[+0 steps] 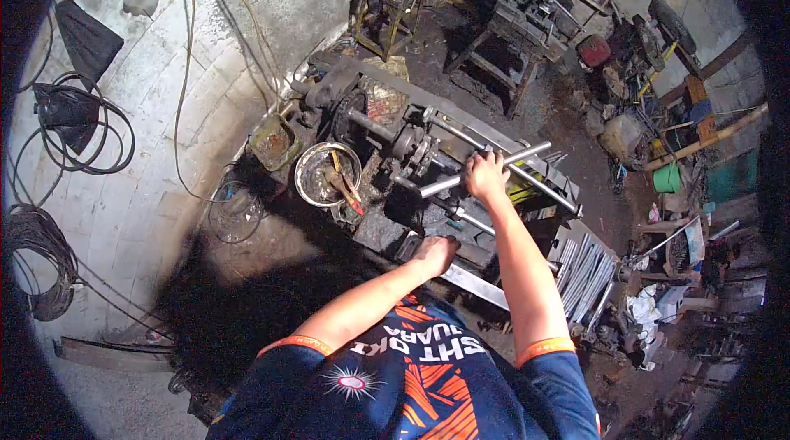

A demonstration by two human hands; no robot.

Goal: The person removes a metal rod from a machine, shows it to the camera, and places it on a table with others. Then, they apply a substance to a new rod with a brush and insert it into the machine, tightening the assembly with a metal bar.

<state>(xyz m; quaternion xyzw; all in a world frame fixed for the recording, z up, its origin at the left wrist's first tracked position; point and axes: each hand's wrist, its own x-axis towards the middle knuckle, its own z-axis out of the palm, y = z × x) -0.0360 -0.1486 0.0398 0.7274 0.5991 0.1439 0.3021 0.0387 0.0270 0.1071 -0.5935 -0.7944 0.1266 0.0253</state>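
My right hand [485, 174] is closed round a shiny metal pipe [444, 186] that lies slantwise over the machine. Another long metal bar [539, 185] crosses beneath it, running toward the lower right. Down at the machine's near edge, my left hand [436, 256] is closed in a fist, and whatever is inside it is hidden. The greasy machine [409, 146], with a shaft and round collars, extends up and left from my hands. To its left stands a round metal pan [301, 185] with a wooden-handled brush [346, 185] in it.
A bundle of metal rods [586, 271] lies at the lower right. A yellow stool [391, 8] and a work stand [514, 53] are beyond the machine. Coiled cables [41, 263] hang along the left wall. Cluttered scrap and a green bucket [666, 178] line the right side.
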